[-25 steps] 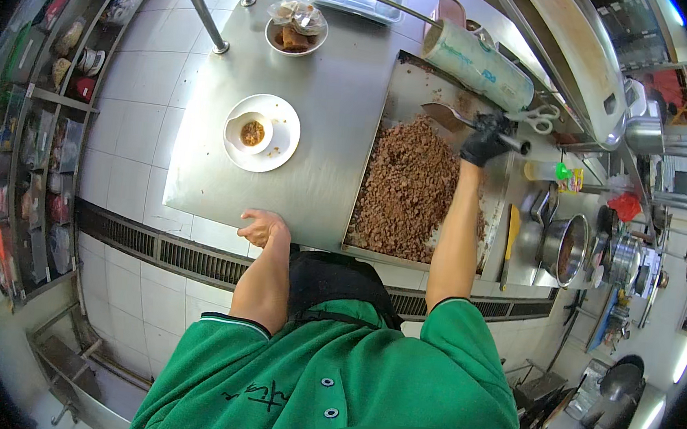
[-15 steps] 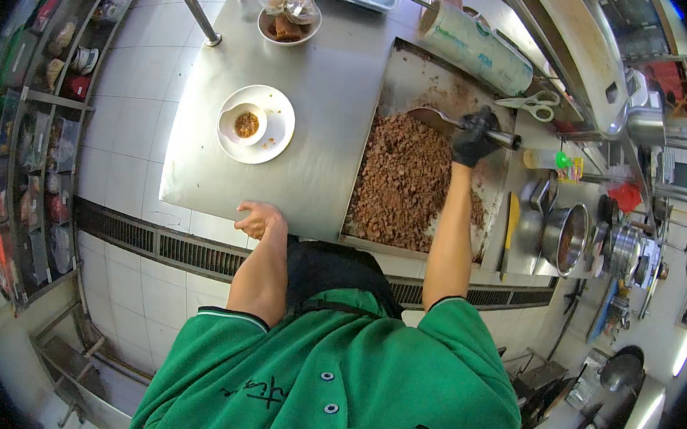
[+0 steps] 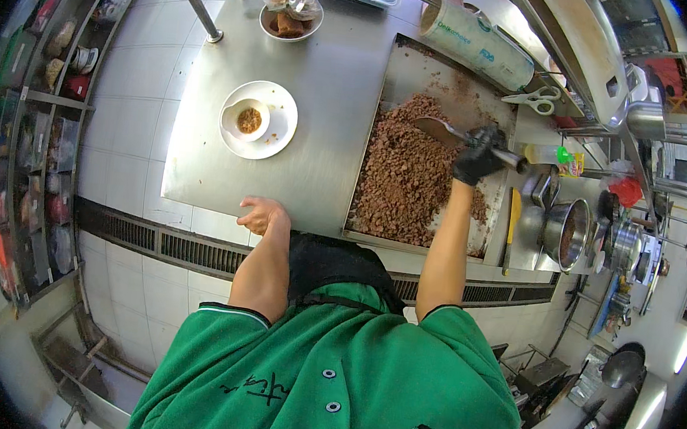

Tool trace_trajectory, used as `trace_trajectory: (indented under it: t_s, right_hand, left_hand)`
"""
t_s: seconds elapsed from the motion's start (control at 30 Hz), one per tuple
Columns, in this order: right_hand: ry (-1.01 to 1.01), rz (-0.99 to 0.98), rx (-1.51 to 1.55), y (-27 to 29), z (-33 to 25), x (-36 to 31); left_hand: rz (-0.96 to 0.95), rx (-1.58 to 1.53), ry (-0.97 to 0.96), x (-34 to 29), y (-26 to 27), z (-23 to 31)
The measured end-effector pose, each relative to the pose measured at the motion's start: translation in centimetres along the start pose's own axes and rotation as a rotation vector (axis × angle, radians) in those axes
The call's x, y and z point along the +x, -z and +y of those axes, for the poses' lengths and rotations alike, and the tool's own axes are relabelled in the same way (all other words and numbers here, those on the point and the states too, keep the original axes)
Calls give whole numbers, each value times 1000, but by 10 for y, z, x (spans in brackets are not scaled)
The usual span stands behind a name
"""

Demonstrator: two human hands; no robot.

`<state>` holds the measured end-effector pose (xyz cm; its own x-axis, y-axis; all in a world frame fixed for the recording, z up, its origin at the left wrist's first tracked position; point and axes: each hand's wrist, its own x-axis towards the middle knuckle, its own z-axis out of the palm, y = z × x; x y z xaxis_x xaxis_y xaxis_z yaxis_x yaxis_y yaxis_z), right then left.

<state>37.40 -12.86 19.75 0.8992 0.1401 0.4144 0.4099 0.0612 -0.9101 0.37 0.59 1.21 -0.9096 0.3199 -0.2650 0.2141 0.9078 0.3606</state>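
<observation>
My right hand, in a black glove, grips the handle of a large metal spoon. The spoon's bowl rests at the upper part of a heap of crumbly brown cooked mince. That heap lies in a wide shallow metal tray. My bare left hand is at the near edge of the steel table, its fingers curled against that edge. Beyond it stands a white plate bearing a small white spouted bowl with brown bits inside.
A bowl with brown chunks and a plastic bag is at the back. Right of the tray are a large printed roll, scissors, a yellow-handled tool and a steel pot. Shelving lines the left side.
My right hand and the spoon have shifted slightly nearer to me and to the right, with the handle end dropping lower in view. My left hand stays at the table edge.
</observation>
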Motion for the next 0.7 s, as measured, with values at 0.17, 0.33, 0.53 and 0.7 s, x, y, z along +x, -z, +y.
trace_trajectory:
  t_s: [0.17,0.33,0.53,0.7]
  right_hand:
    - [97,67,193,-1,5,-18]
    - [-15,121,236,-3,17,-3]
    - [49,82,287,-7,24,40]
    - [91,83,-51,-19,53,45]
  left_hand:
    - [-30,-3,24,1,1,-3]
    - [-34,19,21,2,-2,-1]
    - [14,0,9,1,-2,-3]
    - [-11,-25,-18,2,-1,-2]
